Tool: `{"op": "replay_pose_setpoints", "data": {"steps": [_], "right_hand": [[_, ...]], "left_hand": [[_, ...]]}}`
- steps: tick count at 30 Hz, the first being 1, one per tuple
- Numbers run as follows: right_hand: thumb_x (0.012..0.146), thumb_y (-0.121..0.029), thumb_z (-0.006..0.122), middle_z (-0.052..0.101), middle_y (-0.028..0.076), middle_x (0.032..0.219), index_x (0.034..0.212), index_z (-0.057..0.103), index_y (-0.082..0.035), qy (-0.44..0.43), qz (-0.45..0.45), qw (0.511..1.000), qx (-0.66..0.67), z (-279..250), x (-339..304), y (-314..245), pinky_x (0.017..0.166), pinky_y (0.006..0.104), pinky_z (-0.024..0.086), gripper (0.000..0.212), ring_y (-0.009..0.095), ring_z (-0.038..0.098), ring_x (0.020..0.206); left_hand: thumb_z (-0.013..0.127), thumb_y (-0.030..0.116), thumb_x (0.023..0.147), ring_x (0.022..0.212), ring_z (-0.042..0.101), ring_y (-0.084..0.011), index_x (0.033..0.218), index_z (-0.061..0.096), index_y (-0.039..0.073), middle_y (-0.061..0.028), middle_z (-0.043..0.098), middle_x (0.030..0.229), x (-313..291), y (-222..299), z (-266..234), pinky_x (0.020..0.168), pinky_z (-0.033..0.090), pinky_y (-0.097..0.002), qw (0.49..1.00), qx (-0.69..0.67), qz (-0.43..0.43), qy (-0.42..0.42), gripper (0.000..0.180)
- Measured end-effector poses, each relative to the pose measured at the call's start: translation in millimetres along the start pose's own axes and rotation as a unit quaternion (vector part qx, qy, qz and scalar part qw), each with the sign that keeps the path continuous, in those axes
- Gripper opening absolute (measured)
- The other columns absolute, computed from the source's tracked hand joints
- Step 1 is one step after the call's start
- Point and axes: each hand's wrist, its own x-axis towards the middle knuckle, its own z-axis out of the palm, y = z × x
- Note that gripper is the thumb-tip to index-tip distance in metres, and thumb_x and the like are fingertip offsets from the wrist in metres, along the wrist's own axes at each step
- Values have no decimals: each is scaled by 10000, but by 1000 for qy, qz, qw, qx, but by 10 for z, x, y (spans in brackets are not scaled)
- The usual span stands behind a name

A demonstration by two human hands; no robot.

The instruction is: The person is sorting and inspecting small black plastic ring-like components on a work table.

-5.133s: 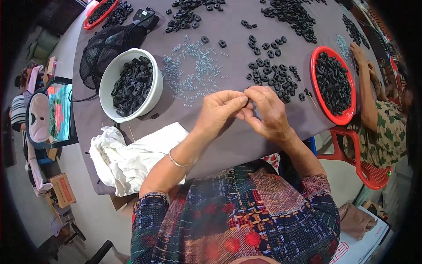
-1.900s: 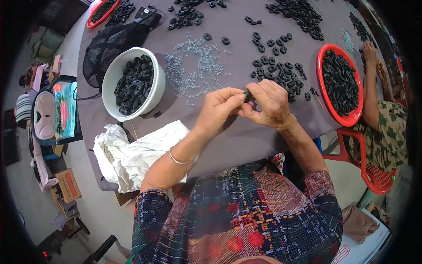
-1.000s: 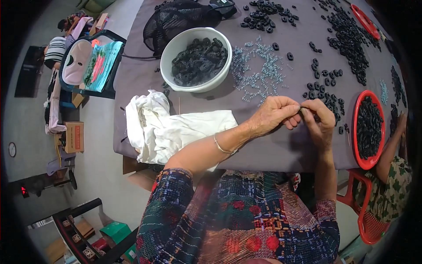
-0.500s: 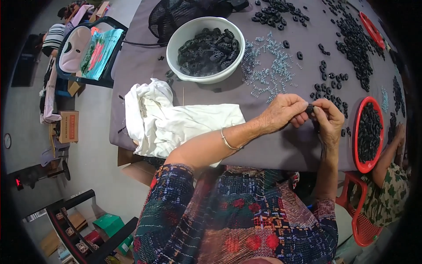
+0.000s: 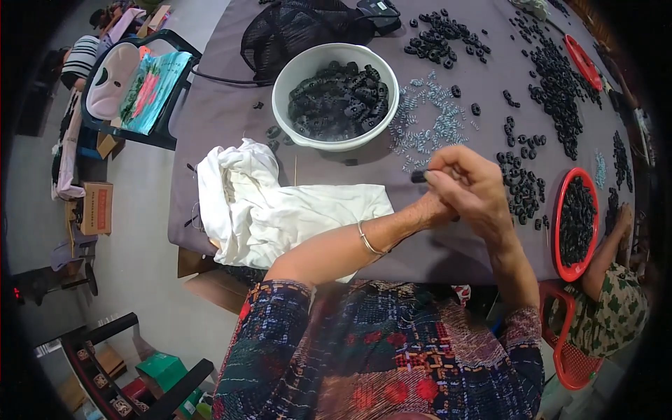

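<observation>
Fingers of my right hand (image 5: 477,187) pinch a small, black, plastic-looking piece (image 5: 419,176) near loose silvery-blue coiled springs (image 5: 450,128); my left hand's (image 5: 437,208) fingers are hidden, their grip untellable. Carrying seems the step; next calls for keeping the pinch firm, my crossed hands untangled.

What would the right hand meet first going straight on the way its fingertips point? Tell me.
The right hand, pinching a black piece, would probably meet the white bowl first, on its near right side, though the hand's height is unclear.
</observation>
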Motion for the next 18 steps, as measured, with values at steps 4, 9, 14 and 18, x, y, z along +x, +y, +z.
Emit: {"op": "replay_pose_setpoints", "data": {"steps": [4, 9, 14, 18], "right_hand": [[828, -10, 608, 573, -2, 747, 923, 574, 18, -14, -11, 999, -28, 262, 379, -138, 574, 175, 421, 104, 30, 510, 654], [828, -77, 615, 635, 75, 795, 971, 594, 22, 38, -49, 994, 91, 464, 523, -158, 599, 256, 482, 175, 100, 587, 677], [733, 8, 609, 617, 140, 839, 918, 613, 2, 20, -407, 903, -135, 516, 101, -168, 615, 318, 518, 184, 250, 627, 699], [738, -52, 614, 554, 101, 780, 942, 663, -37, -80, -490, 867, 41, 440, -221, -543, 467, 281, 410, 211, 156, 520, 556]], "left_hand": [[577, 166, 899, 783, 572, -101, 979, 540, 5, -38, 594, 865, -14, -261, 46, 697, 479, -228, 923, -364, -125, 26, 184], [574, 171, 905, 751, 581, -106, 988, 549, 5, -43, 604, 842, 118, 645, 67, 679, 495, -240, 906, -320, -277, 21, 187], [569, 166, 896, 683, 594, -115, 971, 596, -13, -52, 628, 798, 81, 830, -15, 634, 502, -246, 944, -193, -265, 40, 196], [559, 163, 900, 683, 600, -127, 967, 599, -27, -78, 632, 801, 90, 980, -68, 625, 508, -252, 940, -193, -274, 59, 205]]}}
